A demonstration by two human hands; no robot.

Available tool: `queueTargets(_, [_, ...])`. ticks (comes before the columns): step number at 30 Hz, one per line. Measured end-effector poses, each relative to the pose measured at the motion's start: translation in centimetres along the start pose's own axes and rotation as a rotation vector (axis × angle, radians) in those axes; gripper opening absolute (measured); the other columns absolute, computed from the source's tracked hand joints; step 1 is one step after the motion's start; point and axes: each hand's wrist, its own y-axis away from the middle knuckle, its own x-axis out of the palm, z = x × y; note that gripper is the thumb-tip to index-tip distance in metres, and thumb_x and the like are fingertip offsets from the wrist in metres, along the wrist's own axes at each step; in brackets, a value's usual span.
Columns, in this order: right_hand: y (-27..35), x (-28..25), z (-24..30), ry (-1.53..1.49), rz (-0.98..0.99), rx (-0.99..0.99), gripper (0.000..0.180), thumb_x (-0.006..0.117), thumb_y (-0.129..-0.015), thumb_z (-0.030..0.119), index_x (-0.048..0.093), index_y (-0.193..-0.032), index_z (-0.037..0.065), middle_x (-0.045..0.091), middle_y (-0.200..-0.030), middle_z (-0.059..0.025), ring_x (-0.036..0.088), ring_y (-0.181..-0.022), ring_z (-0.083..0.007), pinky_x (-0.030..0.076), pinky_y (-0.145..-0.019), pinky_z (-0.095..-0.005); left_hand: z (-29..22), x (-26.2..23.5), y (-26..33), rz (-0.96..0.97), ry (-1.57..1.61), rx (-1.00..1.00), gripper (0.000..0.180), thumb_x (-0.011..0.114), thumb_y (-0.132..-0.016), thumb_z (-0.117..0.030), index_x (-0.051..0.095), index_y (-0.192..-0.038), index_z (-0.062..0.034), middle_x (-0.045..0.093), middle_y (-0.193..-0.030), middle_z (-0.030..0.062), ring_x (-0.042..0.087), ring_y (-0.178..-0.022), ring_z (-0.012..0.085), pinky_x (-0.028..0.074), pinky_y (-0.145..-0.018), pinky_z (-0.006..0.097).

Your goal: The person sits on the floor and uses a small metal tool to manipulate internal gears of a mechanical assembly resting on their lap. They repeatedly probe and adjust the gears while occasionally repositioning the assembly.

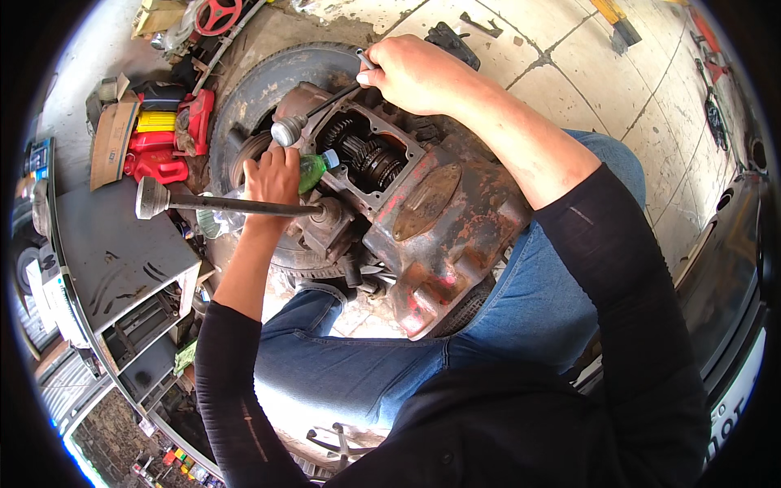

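Observation:
A rusty gearbox (455,236) stands before me, its top opening showing dark gears (370,159). My left hand (272,179) is closed around a clear plastic bottle with a green label (313,169), its blue cap towards the opening. Across that wrist, in front of it, runs a long lever (244,205) with a round grey knob, rising from a housing on the gearbox. A second knobbed rod (289,130) slants from beside my left fingers towards my right hand. My right hand (411,77), closed beyond the opening, grips a slim grey metal tool (365,58); most of it is hidden.
Under and behind the gearbox lies a large tyre (260,73). Red jugs (159,167) and cardboard (114,142) are to the left, above a grey metal cabinet (122,244). A dark part (451,45) rests on the tiled floor (586,89). A dark vehicle (724,285) borders the right.

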Motion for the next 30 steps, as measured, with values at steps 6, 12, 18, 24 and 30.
queueTargets(6, [-0.2, 0.3, -0.3, 0.011, -0.021, -0.018, 0.033, 0.063, -0.107, 0.031, 0.073, -0.107, -0.001, 0.073, -0.092, -0.0237, 0.073, -0.089, -0.0401, 0.055, -0.08, -0.0506, 0.5, 0.4, -0.1, -0.01, 0.02, 0.053, 0.052, 0.086, -0.066, -0.018, 0.056, -0.107, -0.0067, 0.062, -0.1, 0.0106, 0.064, -0.101, 0.0315, 0.043, -0.084, 0.049])
queueTargets(12, [-0.2, 0.4, -0.4, 0.012, -0.027, -0.019, 0.032, 0.063, -0.107, 0.03, 0.073, -0.107, -0.001, 0.073, -0.092, -0.0234, 0.073, -0.09, -0.0409, 0.055, -0.08, -0.0508, -0.1, -0.3, 0.2, 0.013, 0.218, 0.096, 0.054, 0.084, -0.068, -0.019, 0.057, -0.113, -0.0052, 0.062, -0.105, 0.0113, 0.064, -0.105, 0.0322, 0.042, -0.083, 0.049])
queueTargets(18, [-0.3, 0.4, -0.5, 0.018, -0.048, -0.064, 0.033, 0.063, -0.108, 0.031, 0.072, -0.104, -0.001, 0.073, -0.089, -0.0231, 0.073, -0.087, -0.0409, 0.055, -0.078, -0.0516, -0.2, 0.9, 0.0, 0.008, 0.133, 0.126, 0.056, 0.085, -0.067, -0.022, 0.059, -0.114, -0.0055, 0.061, -0.108, 0.0111, 0.063, -0.108, 0.0309, 0.042, -0.083, 0.047])
queueTargets(24, [-0.1, 0.3, -0.2, -0.002, -0.033, -0.015, 0.034, 0.062, -0.108, 0.031, 0.072, -0.103, -0.002, 0.073, -0.088, -0.0234, 0.073, -0.087, -0.0406, 0.055, -0.077, -0.0514, -0.5, 0.9, -0.1, -0.115, 0.041, 0.199, 0.031, 0.065, -0.087, -0.016, 0.06, -0.117, -0.0075, 0.061, -0.106, 0.0094, 0.064, -0.102, 0.0259, 0.043, -0.08, 0.045])
queueTargets(30, [0.0, 0.0, -0.2, 0.016, -0.027, -0.012, 0.034, 0.062, -0.108, 0.031, 0.072, -0.104, -0.001, 0.073, -0.089, -0.0235, 0.073, -0.088, -0.0412, 0.054, -0.079, -0.0523, -0.3, 0.8, 0.0, -0.165, 0.048, 0.209, 0.044, 0.062, -0.09, -0.018, 0.059, -0.133, -0.0066, 0.063, -0.118, 0.0113, 0.064, -0.107, 0.0262, 0.045, -0.083, 0.047])
